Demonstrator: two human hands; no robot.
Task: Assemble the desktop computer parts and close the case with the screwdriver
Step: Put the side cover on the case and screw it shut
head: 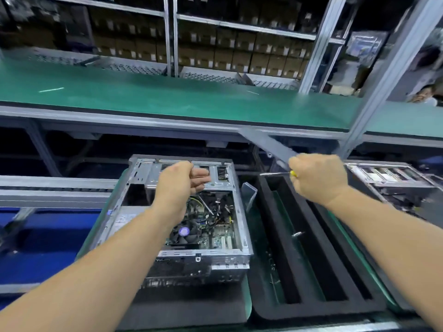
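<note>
Right now the right hand (318, 179) grips the screwdriver (278, 173) beside the open PC case (241, 226); left hand (178, 183) loosely curled, empty, above mobo (215, 238). Risk: tip slips, gouges board/cables.

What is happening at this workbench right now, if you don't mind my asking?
A person is working on an open desktop computer case that lies on its side on a pad, its motherboard and fan exposed. The right hand grips a yellow-handled screwdriver, held above the black foam tray beside the case. The left hand hovers over the case, fingers loosely curled, holding nothing visible.
</note>
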